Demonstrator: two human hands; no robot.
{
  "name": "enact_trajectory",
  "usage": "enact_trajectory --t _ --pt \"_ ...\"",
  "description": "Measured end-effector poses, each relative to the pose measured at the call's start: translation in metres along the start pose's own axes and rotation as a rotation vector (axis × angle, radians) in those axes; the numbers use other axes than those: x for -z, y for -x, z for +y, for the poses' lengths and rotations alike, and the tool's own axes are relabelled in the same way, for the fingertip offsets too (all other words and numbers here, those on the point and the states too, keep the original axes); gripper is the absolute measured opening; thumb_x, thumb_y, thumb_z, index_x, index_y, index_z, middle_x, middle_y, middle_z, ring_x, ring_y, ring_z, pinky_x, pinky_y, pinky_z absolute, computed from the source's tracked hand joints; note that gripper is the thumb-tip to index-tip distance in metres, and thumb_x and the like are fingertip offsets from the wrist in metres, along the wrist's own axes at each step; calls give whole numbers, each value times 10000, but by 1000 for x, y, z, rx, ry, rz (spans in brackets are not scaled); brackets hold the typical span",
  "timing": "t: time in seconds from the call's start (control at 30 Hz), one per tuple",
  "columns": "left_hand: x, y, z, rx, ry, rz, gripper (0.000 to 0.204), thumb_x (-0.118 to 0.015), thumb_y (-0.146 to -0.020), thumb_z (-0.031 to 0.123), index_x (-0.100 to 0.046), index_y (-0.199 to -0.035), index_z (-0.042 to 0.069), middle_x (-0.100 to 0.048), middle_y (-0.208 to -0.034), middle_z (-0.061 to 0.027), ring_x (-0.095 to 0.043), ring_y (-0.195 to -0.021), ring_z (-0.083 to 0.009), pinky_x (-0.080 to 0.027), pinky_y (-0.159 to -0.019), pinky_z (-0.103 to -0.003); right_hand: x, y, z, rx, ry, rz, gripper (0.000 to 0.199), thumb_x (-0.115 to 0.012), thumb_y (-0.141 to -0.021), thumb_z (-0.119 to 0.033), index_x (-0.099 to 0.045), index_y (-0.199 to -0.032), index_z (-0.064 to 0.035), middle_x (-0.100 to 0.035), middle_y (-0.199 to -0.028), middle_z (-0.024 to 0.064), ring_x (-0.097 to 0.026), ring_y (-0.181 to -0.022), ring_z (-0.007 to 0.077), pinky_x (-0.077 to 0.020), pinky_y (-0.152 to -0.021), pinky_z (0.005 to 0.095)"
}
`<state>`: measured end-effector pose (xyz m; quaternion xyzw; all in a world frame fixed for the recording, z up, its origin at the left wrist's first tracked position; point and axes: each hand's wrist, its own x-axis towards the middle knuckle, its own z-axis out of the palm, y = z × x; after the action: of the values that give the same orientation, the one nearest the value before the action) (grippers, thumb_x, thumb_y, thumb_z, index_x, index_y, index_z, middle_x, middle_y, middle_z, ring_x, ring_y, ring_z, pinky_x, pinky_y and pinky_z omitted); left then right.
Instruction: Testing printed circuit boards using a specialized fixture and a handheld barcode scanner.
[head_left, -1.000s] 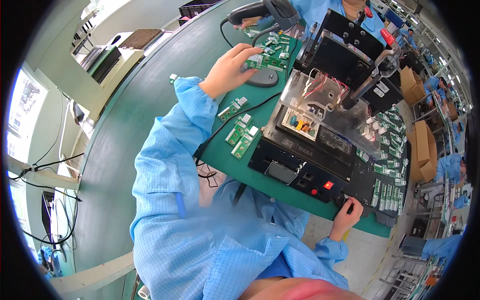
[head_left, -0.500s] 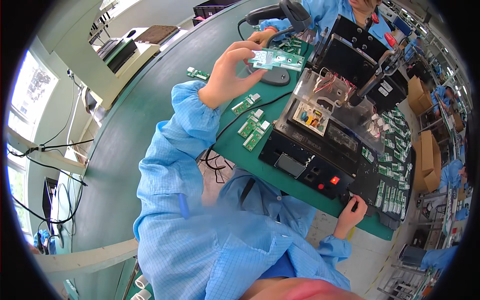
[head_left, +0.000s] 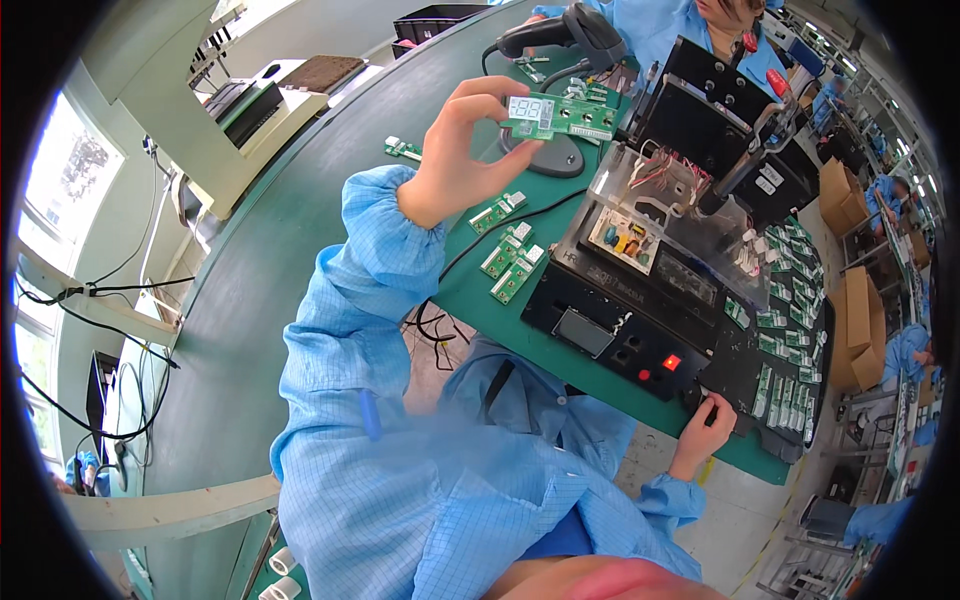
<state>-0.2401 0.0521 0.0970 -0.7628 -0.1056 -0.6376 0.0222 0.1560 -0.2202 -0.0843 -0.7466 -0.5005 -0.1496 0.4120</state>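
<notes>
Green circuit board (head_left: 572,118), pinched in left hand (head_left: 452,160), scanner stand (head_left: 562,158) partly hidden

I cannot tell if the right grip (head_left: 708,428) holds something beside the black box (head_left: 612,338). The green board (head_left: 572,117) hides part of the scanner stand (head_left: 556,160) from me. My view cuts off the far co-worker (head_left: 655,28).
</notes>
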Motion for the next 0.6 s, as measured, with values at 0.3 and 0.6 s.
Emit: enact_trajectory --t 0.3,0.6 --pt "12 -15 -17 -18 -177 -20 417 -843 -679 45 -526 -949 71 -645 -1174 -125 -658 -993 -261 -544 -830 -329 0 0 0 -25 -20 -2 86 -590 -880 -56 -652 -936 -33 -639 -931 105 -576 -899 289 -449 -815 395" --pt "26 -77 -77 -267 -444 -39 406 -850 -690 75 -552 -964 52 -669 -1179 -101 -684 -961 -260 -571 -792 -328 1 -1 -3 -37 -46 9 86 -590 -864 -40 -651 -923 -32 -654 -939 100 -578 -911 289 -445 -830 391"
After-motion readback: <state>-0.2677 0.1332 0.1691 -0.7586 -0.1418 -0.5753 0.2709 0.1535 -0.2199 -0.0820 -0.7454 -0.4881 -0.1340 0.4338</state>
